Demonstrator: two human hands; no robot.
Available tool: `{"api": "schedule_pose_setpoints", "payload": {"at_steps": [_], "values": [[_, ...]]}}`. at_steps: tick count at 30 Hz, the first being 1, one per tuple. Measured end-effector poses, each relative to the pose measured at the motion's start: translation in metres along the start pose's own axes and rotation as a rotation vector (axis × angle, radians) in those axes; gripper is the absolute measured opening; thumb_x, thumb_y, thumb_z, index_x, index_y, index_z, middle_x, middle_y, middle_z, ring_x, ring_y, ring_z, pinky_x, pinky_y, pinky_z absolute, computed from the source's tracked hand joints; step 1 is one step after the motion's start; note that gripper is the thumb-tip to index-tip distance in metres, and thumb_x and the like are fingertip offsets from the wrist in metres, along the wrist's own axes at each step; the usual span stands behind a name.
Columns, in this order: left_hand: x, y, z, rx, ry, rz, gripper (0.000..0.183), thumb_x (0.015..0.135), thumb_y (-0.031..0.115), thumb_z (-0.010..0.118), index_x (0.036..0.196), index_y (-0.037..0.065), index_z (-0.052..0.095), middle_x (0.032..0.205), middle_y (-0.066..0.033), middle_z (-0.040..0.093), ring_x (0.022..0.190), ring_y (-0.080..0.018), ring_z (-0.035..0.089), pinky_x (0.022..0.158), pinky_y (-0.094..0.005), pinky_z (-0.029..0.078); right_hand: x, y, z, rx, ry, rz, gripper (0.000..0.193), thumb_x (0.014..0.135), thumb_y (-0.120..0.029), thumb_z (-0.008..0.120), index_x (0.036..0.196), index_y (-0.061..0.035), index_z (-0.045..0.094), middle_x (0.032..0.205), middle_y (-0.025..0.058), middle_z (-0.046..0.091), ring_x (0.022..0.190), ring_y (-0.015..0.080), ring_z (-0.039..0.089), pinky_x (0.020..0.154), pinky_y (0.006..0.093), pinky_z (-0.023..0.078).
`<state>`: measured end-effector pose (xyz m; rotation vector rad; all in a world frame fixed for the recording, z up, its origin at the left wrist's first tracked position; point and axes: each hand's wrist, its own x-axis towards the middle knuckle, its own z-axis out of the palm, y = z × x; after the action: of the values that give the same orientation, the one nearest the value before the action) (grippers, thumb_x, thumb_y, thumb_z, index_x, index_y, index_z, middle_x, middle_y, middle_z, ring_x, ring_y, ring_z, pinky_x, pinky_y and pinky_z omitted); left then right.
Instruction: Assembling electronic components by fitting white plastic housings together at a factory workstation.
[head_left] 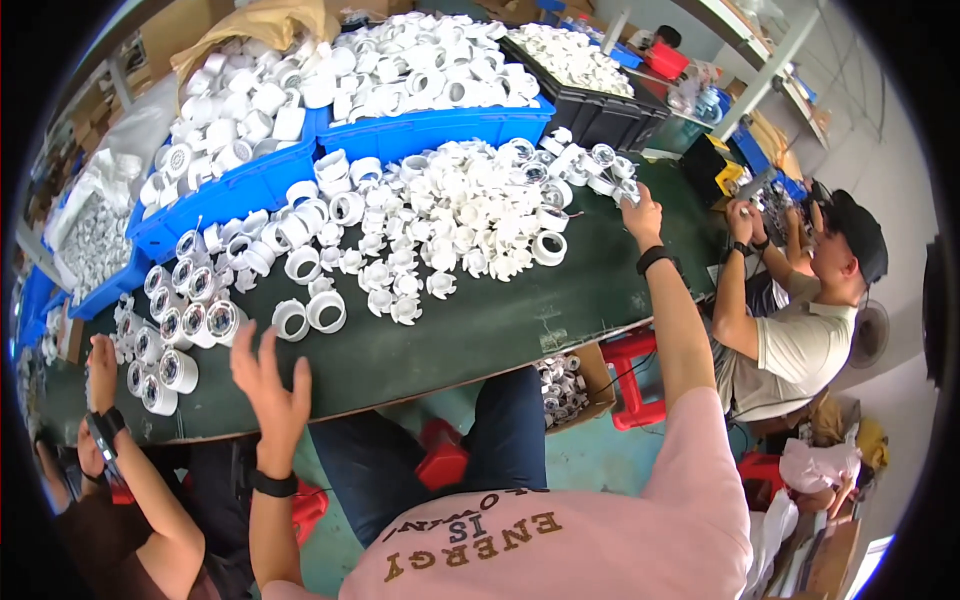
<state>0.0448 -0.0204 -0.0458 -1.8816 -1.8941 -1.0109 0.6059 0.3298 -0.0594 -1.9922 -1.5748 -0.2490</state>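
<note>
Pink shirt (560,545) sits nearest. Your left hand (270,385): empty, fingers wide, near white rings (338,325). Your right hand (642,214): fingers narrow at clear-topped pieces (602,156) toward the counter's (430,350) right end; can't tell if gripping. Looks like picking; next needs a clean pinch.

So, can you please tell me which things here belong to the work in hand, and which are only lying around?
Seem part of the work:
- right hand, at small clear-and-white parts
- left hand, open, near white rings
- heap of white pronged pieces
- blue bin of white pieces

Seem just lying about:
- red stool
- pale bag, lower right
</note>
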Motion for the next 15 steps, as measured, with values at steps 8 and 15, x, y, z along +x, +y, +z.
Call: {"api": "schedule_pose_setpoints", "payload": {"at_steps": [8,15], "values": [[-0.003,0.012,0.03,-0.027,0.038,-0.121,0.051,0.079,0.011,0.065,0.126,0.001,0.05,0.136,-0.0216,0.041,0.128,-0.0422,0.036,0.104,-0.0511,0.027,-0.026,-0.01,0.012,0.063,0.004,-0.273,0.04,0.085,-0.041,0.067,0.095,-0.0053,0.051,0.091,0.0214,0.065,0.086,0.0373,0.065,0.075,0.0444,0.05],[-0.005,0.018,0.019,0.045,-0.025,-0.089,0.051,0.078,0.01,0.067,0.125,0.002,0.051,0.135,-0.0192,0.043,0.126,-0.0397,0.039,0.105,-0.0486,0.027,-0.163,-0.142,-0.076,0.79,-0.169,-0.474,0.034,0.095,-0.024,0.056,0.121,-0.0022,0.05,0.104,0.0184,0.059,0.091,0.032,0.058,0.081,0.0393,0.047]]}}
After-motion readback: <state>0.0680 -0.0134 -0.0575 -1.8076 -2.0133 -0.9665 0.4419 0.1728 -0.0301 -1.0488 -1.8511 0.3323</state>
